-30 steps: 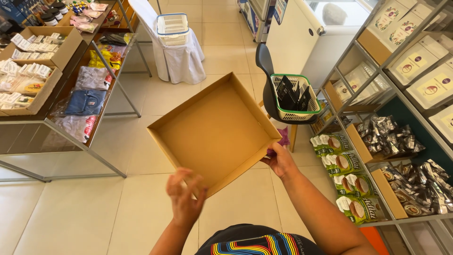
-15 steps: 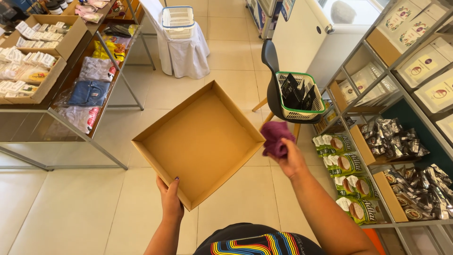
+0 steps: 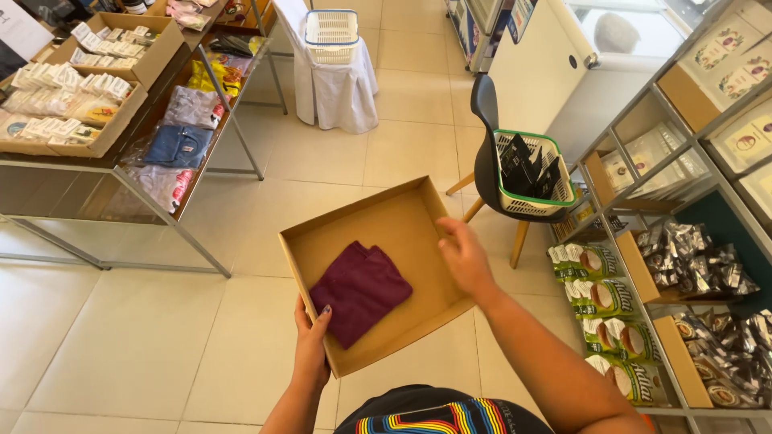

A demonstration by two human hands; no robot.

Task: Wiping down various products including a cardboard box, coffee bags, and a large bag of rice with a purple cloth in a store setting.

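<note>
A shallow brown cardboard tray (image 3: 418,210) is held out over the tiled floor. My left hand (image 3: 312,337) grips its near left edge from below. A folded dark purple cloth (image 3: 359,291) lies flat inside the tray, towards the near left side. My right hand (image 3: 465,257) hovers over the tray's right part with the fingers apart and nothing in them, a little to the right of the cloth.
A black chair (image 3: 486,153) carries a green-rimmed basket (image 3: 532,175) of dark packets. Shelves (image 3: 683,265) of packaged goods line the right. A metal table (image 3: 121,153) with boxes and folded clothes stands at the left. A white-draped stand (image 3: 334,76) with a basket is beyond.
The purple cloth has gone from my right hand into the tray, and that hand is now empty. The tray has dropped lower and nearer to me.
</note>
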